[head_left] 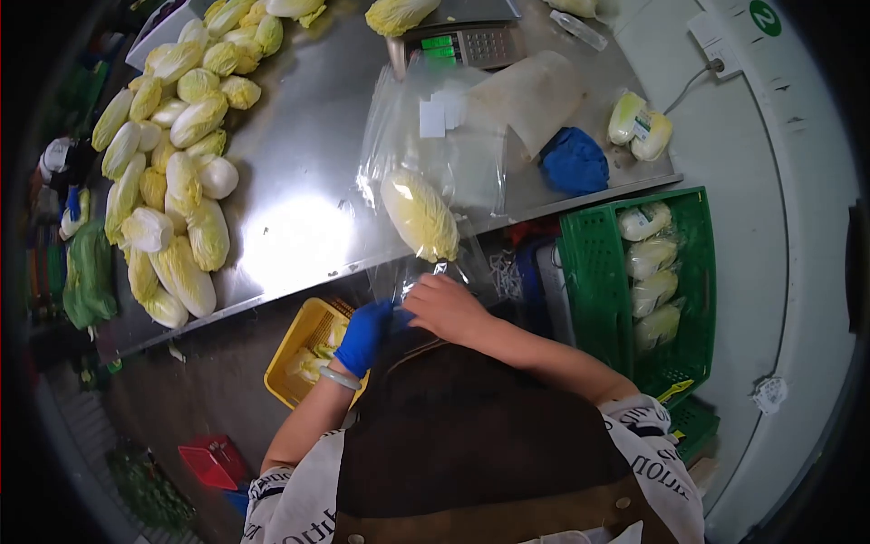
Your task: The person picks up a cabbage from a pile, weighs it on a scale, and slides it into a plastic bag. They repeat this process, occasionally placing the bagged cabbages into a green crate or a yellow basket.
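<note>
Cabbage, one, pale yellow (419, 213): lower centre of the metal table (308, 118), under glossy clear film (471, 258), its lower end at the table's near edge.

Left hand (364, 337), in a blue glove: below the cabbage, in front of the body, at the lower film. Right hand (446, 308), bare: just beside it, fingers bent inward at the film. State of the hands: close together; whether either pinches the film cannot be told.

Step in hand, by judgement: working the loose film below the cabbage. Next move calls for: a light, even grip on the film, with the cabbage steady at the edge.

Clear bags, flat stack (399, 127): above the cabbage, white labels (432, 119) on top. Scale (485, 45), green display lit: top centre. Blue bundle (575, 161): right of the bags. Unwrapped cabbages, a heap (199, 120): upper left. Yellow basket (281, 363): lower left of centre, beside the left hand. Green crate (705, 272): right of the frame, with wrapped cabbages (652, 258) in a row
</note>
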The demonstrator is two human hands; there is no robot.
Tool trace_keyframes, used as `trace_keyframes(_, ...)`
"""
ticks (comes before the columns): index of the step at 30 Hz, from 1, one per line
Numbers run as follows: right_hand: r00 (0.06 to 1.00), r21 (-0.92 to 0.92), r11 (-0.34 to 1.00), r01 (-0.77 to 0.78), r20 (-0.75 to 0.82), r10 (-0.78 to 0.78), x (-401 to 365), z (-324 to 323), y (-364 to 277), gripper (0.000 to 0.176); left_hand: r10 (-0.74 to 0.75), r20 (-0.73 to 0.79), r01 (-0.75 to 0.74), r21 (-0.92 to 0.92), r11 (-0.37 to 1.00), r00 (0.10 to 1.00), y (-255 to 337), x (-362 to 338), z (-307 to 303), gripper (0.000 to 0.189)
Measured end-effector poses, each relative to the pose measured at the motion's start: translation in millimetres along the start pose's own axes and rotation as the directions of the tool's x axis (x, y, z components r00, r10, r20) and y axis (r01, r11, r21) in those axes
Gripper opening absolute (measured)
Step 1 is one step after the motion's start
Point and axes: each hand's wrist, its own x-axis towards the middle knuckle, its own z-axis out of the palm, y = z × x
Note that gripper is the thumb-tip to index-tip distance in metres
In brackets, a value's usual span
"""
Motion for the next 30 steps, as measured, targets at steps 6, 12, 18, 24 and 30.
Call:
trace_keyframes(6,0.983,-0.069,0.990,0.124,0.147,-0.113,4,34,3,0.016,0.098,-0.037,-0.091,0.139,0.986,0.995,-10,-2,0,0.015)
trace_keyframes(12,0.955,-0.050,0.990,-0.131,0.263,0.140,-97,-18,7,0.018,-0.126,0.004,0.121,-0.307,0.944,0.992,-3,-4,-12,0.030)
trace_keyframes(18,0.046,-0.413,0.807,-0.423,0.879,0.474,-299,1,60,0.028,-0.032,-0.080,0.035,0.029,0.999,0.996,-2,-3,-41,0.040)
trace_keyframes(24,0.945,-0.396,0.861,-0.320,-0.205,0.257,-107,-31,55,0.050,0.621,0.316,-0.189,0.946,-0.264,0.717,35,-5,-12,0.060)
trace_keyframes(30,0.973,0.282,0.935,-0.215,-0.017,0.229,-66,-17,95,0.024,0.530,0.336,-0.563,0.747,0.353,0.778,55,11,-30,0.023)
